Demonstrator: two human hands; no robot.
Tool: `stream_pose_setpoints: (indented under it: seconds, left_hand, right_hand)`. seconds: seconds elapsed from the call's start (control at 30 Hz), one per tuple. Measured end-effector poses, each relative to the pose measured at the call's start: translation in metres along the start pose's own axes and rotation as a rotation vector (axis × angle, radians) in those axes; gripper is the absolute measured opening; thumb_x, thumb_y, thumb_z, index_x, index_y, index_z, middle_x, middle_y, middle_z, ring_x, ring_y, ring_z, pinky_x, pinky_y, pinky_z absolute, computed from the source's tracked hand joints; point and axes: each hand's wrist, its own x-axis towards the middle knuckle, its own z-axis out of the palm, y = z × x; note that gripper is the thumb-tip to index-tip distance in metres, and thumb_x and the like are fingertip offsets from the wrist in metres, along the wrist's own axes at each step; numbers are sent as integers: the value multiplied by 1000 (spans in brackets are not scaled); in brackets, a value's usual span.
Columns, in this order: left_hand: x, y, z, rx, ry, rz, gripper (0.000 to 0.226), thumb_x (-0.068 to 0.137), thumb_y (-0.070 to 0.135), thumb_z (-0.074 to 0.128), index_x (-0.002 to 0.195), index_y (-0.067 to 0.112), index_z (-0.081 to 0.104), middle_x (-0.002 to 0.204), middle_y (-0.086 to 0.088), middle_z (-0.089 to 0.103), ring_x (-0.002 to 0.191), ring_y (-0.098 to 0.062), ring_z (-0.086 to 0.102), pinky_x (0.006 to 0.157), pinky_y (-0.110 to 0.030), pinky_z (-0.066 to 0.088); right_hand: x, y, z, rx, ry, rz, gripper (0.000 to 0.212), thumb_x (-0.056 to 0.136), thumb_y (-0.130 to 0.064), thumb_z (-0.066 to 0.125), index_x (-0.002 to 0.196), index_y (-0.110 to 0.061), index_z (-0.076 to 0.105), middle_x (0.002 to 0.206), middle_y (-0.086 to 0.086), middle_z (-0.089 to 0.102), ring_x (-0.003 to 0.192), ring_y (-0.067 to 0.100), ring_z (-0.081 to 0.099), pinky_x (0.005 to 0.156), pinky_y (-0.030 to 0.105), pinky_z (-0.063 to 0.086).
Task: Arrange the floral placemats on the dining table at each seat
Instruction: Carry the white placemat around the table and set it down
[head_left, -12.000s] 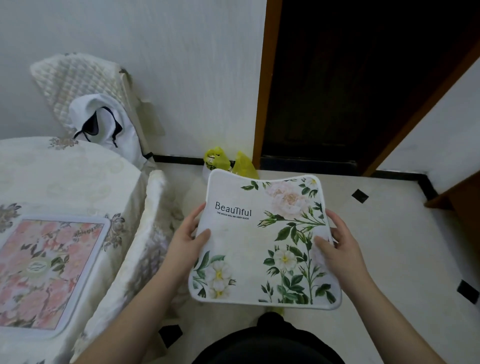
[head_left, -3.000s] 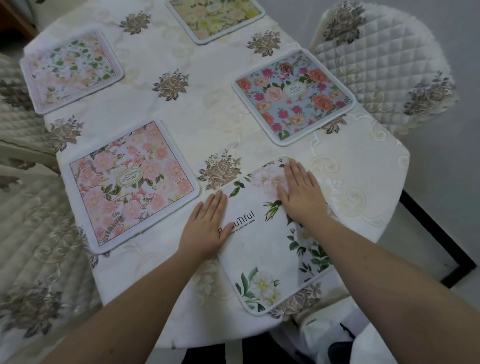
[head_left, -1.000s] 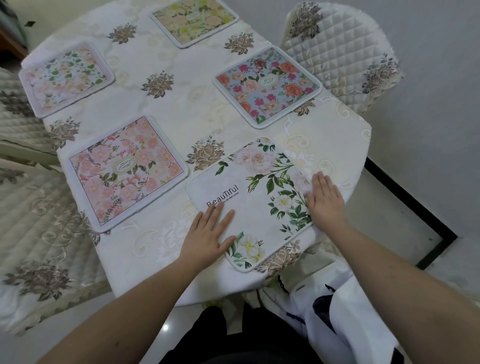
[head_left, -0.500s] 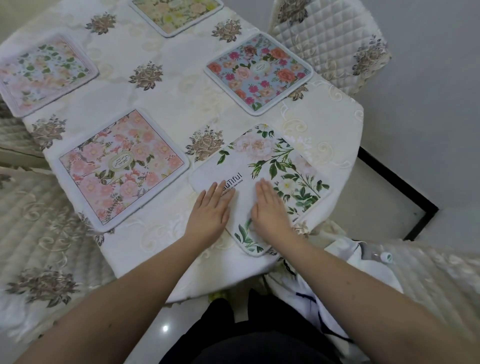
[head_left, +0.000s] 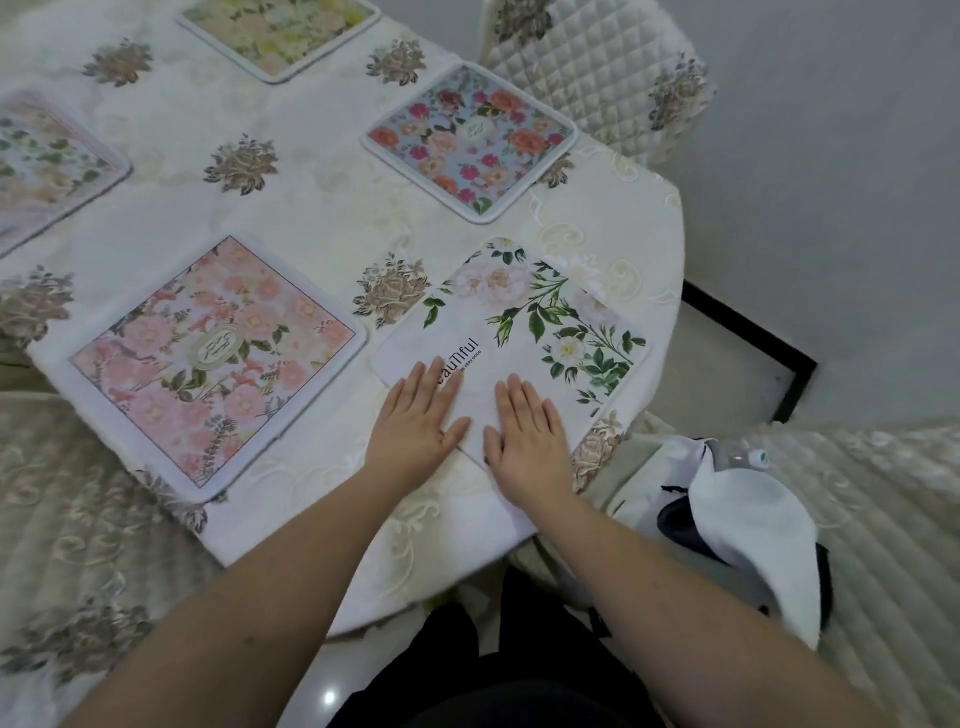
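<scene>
Since a second ago, right hand (head_left: 527, 441) slid in beside left hand (head_left: 418, 418); both flat, gripping nothing, on white placemat's (head_left: 519, 332) near corner, mat stretching away rightward.

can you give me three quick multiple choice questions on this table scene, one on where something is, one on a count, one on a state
1. Where does the blue placemat lie relative to the white placemat?
A. nearer the person
B. farther across the table
C. underneath it

2. How many placemats show at least partly on the table?
A. three
B. five
C. seven

3. How do the hands rest on the white placemat?
A. flat, fingers straight
B. pinching a corner
C. clenched in fists

Answers:
1 B: the blue placemat sits beyond the white placemat.
2 B: blue, white, pink placemat, yellow placemat, pale placemat.
3 A: left hand and right hand lie palm down.
</scene>
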Motion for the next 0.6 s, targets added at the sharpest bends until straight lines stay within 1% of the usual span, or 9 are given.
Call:
stream_pose_setpoints:
  seconds: [0.1,0.2,0.27,0.33,0.4,0.5,0.57,0.6]
  left_hand:
    - [-4,-14,-7,42,-25,9,78,96,72,20,160,31,1,167,2,-10,154,-17,-7,121,-33,-8]
    - [-6,-27,-17,45,-105,16,86,92,78,19,158,33,-13,162,3,-27,152,-15,-20,123,-37,-8]
    - [-9,-33,-19,55,-114,24,88,91,80,17,157,32,-16,161,2,-29,151,-16,-21,123,-39,-8]
    - [-11,-38,-20,54,-126,23,88,92,80,16,157,31,-17,162,0,-27,151,-17,-21,123,-39,-8]
    - [-12,-42,-23,72,-150,29,88,91,79,12,157,29,-18,163,-1,-26,151,-17,-22,124,-40,-8]
    - [-8,-46,-31,126,-211,56,89,90,77,11,157,27,-18,163,-4,-26,152,-20,-19,123,-40,-8]
    - [-6,-45,-37,162,-247,55,88,93,75,15,157,26,-18,163,-6,-26,153,-21,-18,123,-42,-7]
    - [-5,-43,-41,189,-271,53,87,94,74,17,157,25,-18,163,-6,-26,153,-22,-17,124,-43,-7]
  right_hand:
    - [-9,9,-2,-13,11,56,64,100,-47,25,155,-13,26,162,6,21,149,20,18,121,38,8]
    - [-18,19,-5,-31,-28,84,72,98,-54,10,157,-14,13,164,5,5,151,18,5,122,36,0]
    - [-24,24,-6,-36,-44,113,77,94,-58,1,157,-15,4,164,3,-5,152,17,-3,122,35,-4]
    - [-29,28,-10,-40,-65,154,80,90,-61,-5,156,-15,-4,163,1,-12,151,16,-8,122,35,-6]
    - [-36,33,-14,-49,-92,187,85,86,-63,-10,156,-15,-6,163,2,-13,151,16,-11,122,35,-6]
    - [-48,45,-23,-113,-129,203,93,81,-64,-15,157,-12,-1,165,6,-6,151,18,-5,122,36,-4]
    - [-59,53,-32,-117,-140,230,93,84,-64,-12,157,-10,5,165,7,1,152,19,-1,122,36,-3]
    - [-66,56,-37,-113,-147,247,88,89,-64,-7,157,-11,7,165,7,3,152,19,0,122,36,-2]
